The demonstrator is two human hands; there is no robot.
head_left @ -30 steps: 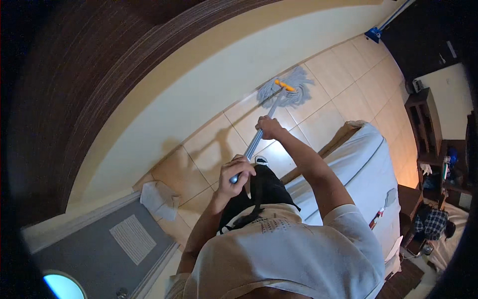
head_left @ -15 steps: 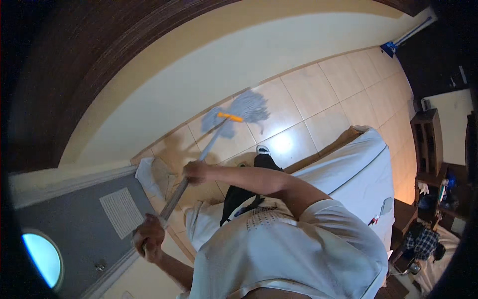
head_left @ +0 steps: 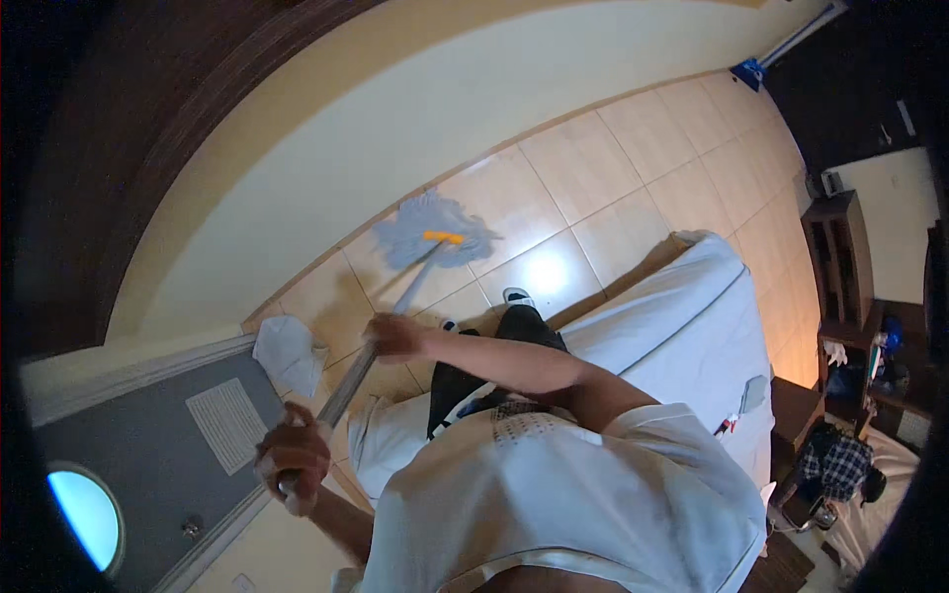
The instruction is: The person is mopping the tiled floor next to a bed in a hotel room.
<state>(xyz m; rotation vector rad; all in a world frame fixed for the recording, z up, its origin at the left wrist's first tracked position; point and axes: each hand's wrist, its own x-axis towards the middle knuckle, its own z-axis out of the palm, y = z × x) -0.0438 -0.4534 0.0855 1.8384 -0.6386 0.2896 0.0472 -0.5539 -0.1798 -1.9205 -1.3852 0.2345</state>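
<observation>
A string mop (head_left: 420, 277) slants away from me, its pale pole running from my hands down to the floor. My left hand (head_left: 294, 460) is closed round the top end of the pole. Lower down the pole my right hand (head_left: 393, 337) is wrapped round it, the arm reaching across my body. The grey-blue mop strings (head_left: 405, 232) lie spread on the tiles against the foot of the wall. An orange clamp (head_left: 443, 237) joins the strings to the pole.
A bed with a pale cover (head_left: 652, 341) stands at my right. On my left are a grey door (head_left: 148, 415) and a crumpled white cloth (head_left: 287, 356) on the floor. Dark shelves (head_left: 840, 267) and a blue dustpan-like thing (head_left: 748, 74) are farther right.
The mop strings have shifted left along the wall and bunched together from a wider fan. Both hands keep their grip on the pole. My view has moved slightly.
</observation>
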